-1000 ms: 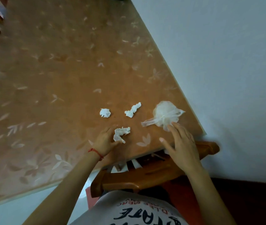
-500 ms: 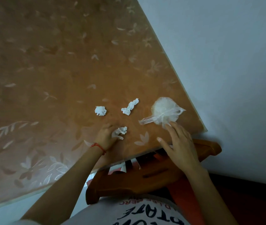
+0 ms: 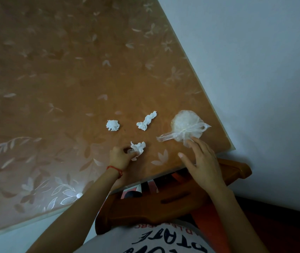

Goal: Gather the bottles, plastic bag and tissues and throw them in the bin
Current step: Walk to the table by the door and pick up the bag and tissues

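The left hand (image 3: 119, 157) pinches a crumpled tissue (image 3: 137, 147) on the table (image 3: 54, 79). The right hand (image 3: 201, 161), fingers spread, touches the plastic bag (image 3: 185, 127) at the right.

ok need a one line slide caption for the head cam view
Left hand pinches a crumpled tissue while the right hand reaches the knotted plastic bag.

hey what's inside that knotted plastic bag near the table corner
The plastic bag is translucent: only a pale whitish mass shows through. What it is cannot be told. The right hand touches its near edge.
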Demonstrator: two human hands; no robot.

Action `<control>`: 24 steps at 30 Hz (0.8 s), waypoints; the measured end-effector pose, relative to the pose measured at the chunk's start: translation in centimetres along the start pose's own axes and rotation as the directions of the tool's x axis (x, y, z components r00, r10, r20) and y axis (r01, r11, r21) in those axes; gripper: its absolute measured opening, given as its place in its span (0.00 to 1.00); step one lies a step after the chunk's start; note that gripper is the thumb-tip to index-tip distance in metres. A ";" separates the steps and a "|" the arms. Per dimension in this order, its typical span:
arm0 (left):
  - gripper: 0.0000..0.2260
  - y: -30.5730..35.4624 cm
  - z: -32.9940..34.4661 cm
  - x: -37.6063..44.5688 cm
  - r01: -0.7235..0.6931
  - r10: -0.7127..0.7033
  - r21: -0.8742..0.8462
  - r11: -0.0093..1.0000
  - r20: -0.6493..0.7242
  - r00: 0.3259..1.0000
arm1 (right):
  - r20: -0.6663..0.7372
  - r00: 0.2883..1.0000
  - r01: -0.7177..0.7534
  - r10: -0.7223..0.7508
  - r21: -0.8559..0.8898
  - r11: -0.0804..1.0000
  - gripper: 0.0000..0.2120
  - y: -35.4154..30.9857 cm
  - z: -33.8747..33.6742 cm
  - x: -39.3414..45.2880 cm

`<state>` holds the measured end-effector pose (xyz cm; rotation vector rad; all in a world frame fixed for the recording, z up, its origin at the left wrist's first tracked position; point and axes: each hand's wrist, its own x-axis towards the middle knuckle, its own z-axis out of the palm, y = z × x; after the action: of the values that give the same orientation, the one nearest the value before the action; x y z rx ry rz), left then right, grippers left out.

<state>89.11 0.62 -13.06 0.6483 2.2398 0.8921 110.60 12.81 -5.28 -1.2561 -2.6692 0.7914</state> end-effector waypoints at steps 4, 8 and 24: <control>0.09 0.9 0.3 -0.3 0.057 -0.061 -0.155 0.986 -0.025 0.998 | -0.062 0.992 -0.100 0.111 0.169 0.981 0.24 0.4 -0.1 0.2; 0.06 2.1 0.1 -0.3 0.063 -0.078 -0.242 0.968 -0.050 0.996 | -0.134 0.970 -0.169 0.202 0.227 0.959 0.24 0.6 0.0 1.2; 0.09 1.3 -0.5 -0.2 0.148 -0.172 -0.294 0.944 -0.060 0.983 | 0.085 0.898 -0.413 0.432 0.498 0.762 0.41 2.3 1.2 10.3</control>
<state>89.16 1.20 -11.76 0.2939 2.1403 1.1525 105.02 21.16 -8.84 -1.6955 -1.9412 1.3953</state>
